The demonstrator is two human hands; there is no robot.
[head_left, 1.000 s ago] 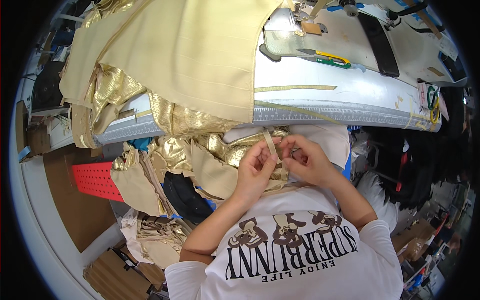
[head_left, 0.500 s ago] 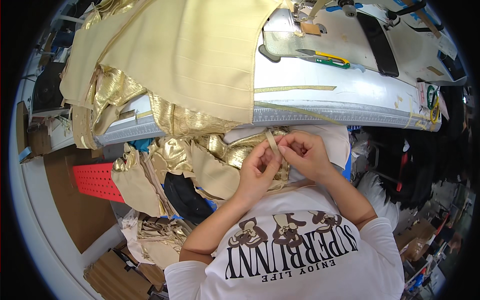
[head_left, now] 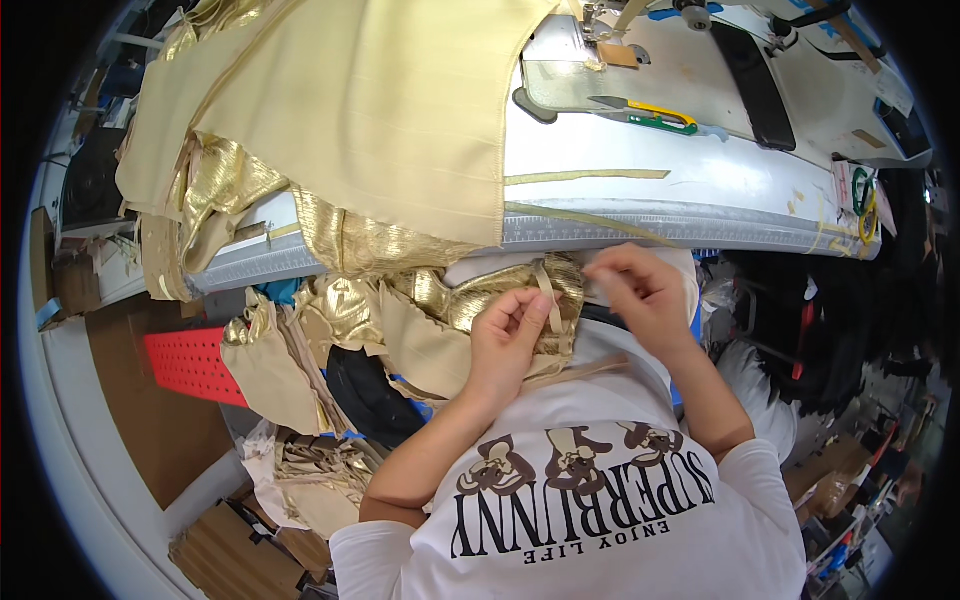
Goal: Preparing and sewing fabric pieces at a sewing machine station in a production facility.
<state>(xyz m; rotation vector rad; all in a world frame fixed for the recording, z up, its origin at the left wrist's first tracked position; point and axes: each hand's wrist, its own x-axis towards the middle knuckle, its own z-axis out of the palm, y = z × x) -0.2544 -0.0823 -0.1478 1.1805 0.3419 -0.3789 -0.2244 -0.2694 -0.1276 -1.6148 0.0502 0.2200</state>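
My left hand (head_left: 508, 335) is closed in a pinch on a narrow beige fabric strip (head_left: 544, 282), whose loop rises above the thumb and forefinger. Behind and beneath it, shiny gold fabric (head_left: 485, 296) with beige backing lies across my lap. Just to the right, my right hand (head_left: 645, 298) hovers apart from the strip, with bent fingers and thumb spread; its fingertips are slightly blurred. Another thin beige strip (head_left: 575, 374) lies across my white shirt below the hands.
A large cream fabric panel (head_left: 350, 120) covers the table's left side. A sewing machine (head_left: 610, 40), thread snips (head_left: 655, 115) and a black phone (head_left: 752, 85) are at the far right. A ruler tape (head_left: 600, 232) runs along the near edge. Cut pieces (head_left: 280, 375) hang left beside a red perforated panel (head_left: 190, 365).
My right hand has let go near the strip and moved right and slightly up, away from my left hand. The left hand keeps its pinch, having shifted slightly left.
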